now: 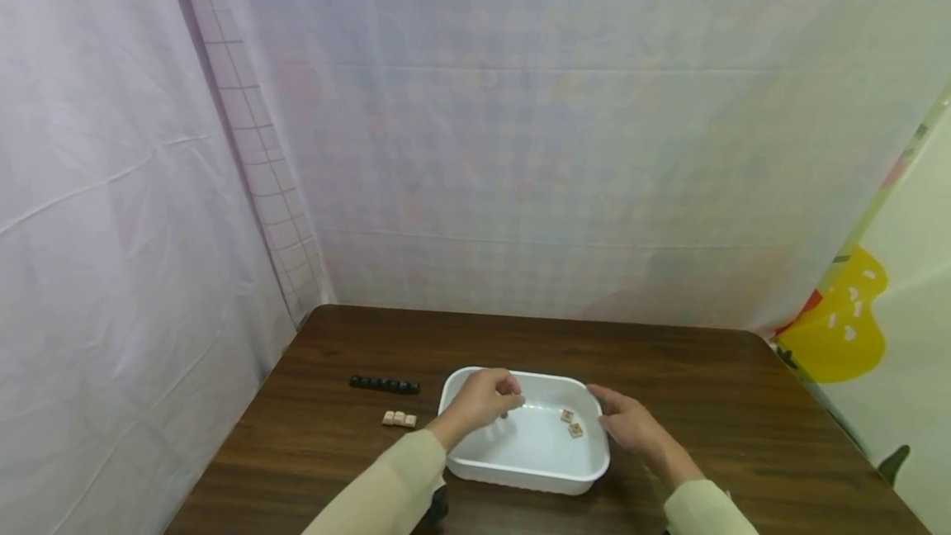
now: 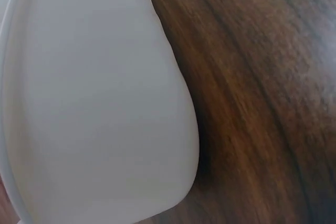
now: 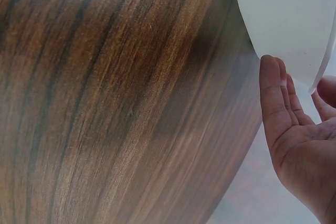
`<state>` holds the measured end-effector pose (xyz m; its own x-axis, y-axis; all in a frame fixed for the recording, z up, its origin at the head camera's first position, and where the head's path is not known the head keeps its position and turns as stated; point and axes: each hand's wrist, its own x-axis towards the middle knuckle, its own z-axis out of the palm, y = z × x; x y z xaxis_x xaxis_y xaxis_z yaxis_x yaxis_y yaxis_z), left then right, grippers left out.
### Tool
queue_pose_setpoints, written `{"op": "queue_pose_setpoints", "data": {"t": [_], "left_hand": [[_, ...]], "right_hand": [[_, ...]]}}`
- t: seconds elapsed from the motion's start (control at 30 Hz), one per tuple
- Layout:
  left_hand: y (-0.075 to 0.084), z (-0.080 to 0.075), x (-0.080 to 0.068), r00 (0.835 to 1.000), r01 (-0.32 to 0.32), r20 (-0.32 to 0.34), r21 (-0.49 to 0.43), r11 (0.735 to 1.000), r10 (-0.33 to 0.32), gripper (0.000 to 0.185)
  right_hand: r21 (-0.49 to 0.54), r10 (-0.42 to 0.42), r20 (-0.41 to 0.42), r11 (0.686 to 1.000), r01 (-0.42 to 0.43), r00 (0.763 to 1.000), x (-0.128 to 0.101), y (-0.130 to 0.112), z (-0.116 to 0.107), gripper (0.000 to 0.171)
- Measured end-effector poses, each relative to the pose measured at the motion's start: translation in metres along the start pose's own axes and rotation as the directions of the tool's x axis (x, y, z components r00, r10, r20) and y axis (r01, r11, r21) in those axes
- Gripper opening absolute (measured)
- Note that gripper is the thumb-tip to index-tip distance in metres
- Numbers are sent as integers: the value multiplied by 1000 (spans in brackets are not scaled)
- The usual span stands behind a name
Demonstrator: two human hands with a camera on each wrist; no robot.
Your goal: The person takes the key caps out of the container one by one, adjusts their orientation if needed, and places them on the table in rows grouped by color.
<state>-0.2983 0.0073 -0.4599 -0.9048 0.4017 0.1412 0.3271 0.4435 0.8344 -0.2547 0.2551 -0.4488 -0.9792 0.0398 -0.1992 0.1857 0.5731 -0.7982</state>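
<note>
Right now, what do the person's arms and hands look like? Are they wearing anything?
Both arms wear long, pale yellow-green sleeves that end at the wrists. The left sleeve and right sleeve look soft and plain, with no markings. The left hand and right hand are bare: no gloves, and no rings or watch that I can make out.

Both arms wear long sleeves of a pale, yellowish-beige cloth — soft-looking, plain, with no print or stripe. The left sleeve (image 1: 386, 485) enters the head view at about 7 o'clock and ends at the wrist in a snug cuff. The right sleeve (image 1: 706, 510) enters at about 5 o'clock — its cuff sits just behind the wrist. The left hand (image 1: 483, 403) and right hand (image 1: 627, 423) are bare: no gloves, rings or watch show.
</note>
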Motion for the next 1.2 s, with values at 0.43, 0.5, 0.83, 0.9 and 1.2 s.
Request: {"op": "queue_pose_setpoints", "data": {"t": [0.43,0.5,0.83,0.9,1.2], "left_hand": [[-6,-19,-7,999,2,-36,-45,999,-3,26],[-8,-25,-8,999,2,-37,-60,998,-4,24],[-19,-51,-17,994,5,-110,-20,1000,-7,17],[-22,-56,-19,993,12,-115,-23,1000,-14,20],[-40,-83,-34,984,53,-172,1,999,-53,23]], "right_hand": [[9,-27,-2,1000,27,1000,-1,2,0,59],[10,-30,-5,999,31,1000,-1,2,0,59],[8,-22,-15,1000,22,1000,-3,1,1,58],[6,-19,-14,1000,19,1000,-3,1,1,58],[5,-17,-18,1000,17,1000,-3,1,2,59]]}}
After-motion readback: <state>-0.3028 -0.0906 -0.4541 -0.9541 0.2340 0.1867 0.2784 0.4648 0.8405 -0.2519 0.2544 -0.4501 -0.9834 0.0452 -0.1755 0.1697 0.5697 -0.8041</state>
